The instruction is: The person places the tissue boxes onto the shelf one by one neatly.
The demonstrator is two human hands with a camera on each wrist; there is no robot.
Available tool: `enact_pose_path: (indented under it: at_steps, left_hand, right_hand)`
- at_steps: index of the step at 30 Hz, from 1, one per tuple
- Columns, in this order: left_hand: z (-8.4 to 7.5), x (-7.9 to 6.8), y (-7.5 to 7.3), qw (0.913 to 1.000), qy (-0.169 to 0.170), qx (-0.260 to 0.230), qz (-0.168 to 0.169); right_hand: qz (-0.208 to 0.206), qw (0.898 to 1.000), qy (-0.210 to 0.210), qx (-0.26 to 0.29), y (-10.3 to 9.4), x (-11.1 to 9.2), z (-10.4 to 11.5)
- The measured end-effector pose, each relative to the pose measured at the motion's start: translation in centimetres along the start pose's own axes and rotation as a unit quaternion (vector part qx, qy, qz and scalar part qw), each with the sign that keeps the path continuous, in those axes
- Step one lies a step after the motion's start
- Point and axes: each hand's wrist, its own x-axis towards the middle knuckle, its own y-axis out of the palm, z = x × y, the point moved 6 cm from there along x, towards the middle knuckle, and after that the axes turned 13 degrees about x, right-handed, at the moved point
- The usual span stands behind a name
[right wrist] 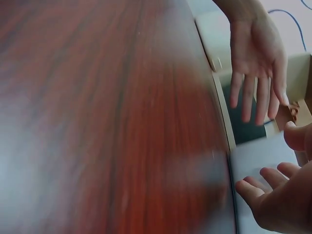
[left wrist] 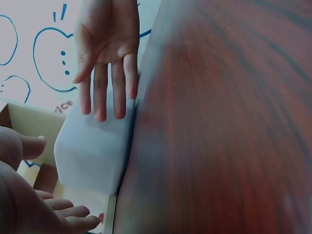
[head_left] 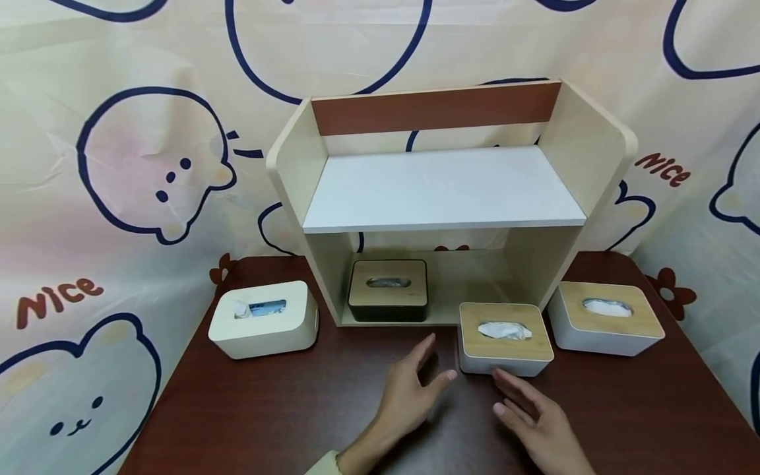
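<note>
A white tissue box with a light wood-look lid point(head_left: 475, 336) sits at the front right of the shelf unit, tissue showing in its oval slot. My right hand point(head_left: 537, 422) is at its front side, fingertips right by the lower edge and fingers extended. To the left of that box, my left hand point(head_left: 410, 392) hovers with its fingers loosely straight and thumb spread, holding nothing. In the left wrist view, the right hand point(left wrist: 109, 53) overlaps the white box point(left wrist: 92, 151). Both palms face each other across a gap.
A small shelf unit point(head_left: 439, 188) stands at the back, with a dark tissue box point(head_left: 386, 307) on its lower level at left. A cream tissue box point(head_left: 264, 336) lies left of it, another white wood-lidded one point(head_left: 605, 336) right. The table point(head_left: 249, 415) is dark wood.
</note>
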Motion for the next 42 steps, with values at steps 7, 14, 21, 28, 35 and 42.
enact_pose_path:
  at_steps: [7,14,21,28,35,42]
  left_hand:
    - [-1.4,-0.2,1.9,0.9996,0.008,-0.019,0.021]
    - [-1.6,0.6,2.7,0.9989,0.008,-0.041,0.020]
    - [-1.6,1.3,2.8,0.9991,-0.011,-0.041,0.008]
    - [-1.6,1.3,4.1,0.9976,-0.030,-0.059,0.020]
    - [-1.4,1.4,4.9,0.9955,-0.042,-0.081,0.027]
    - [-1.2,1.8,5.2,0.9941,-0.035,-0.100,0.024]
  right_hand:
    - [-0.072,0.993,0.077,-0.055,-4.8,-1.3,-0.9]
    - [-0.096,0.984,0.056,-0.140,-7.6,-0.3,0.2]
    - [-0.079,0.989,-0.033,-0.123,-7.9,2.0,1.3]
    - [-0.066,0.991,-0.048,-0.104,-8.1,3.0,1.0]
    - [-0.060,0.991,-0.057,-0.106,-7.6,3.6,1.3]
    - [-0.057,0.991,-0.057,-0.107,-7.2,4.1,1.4]
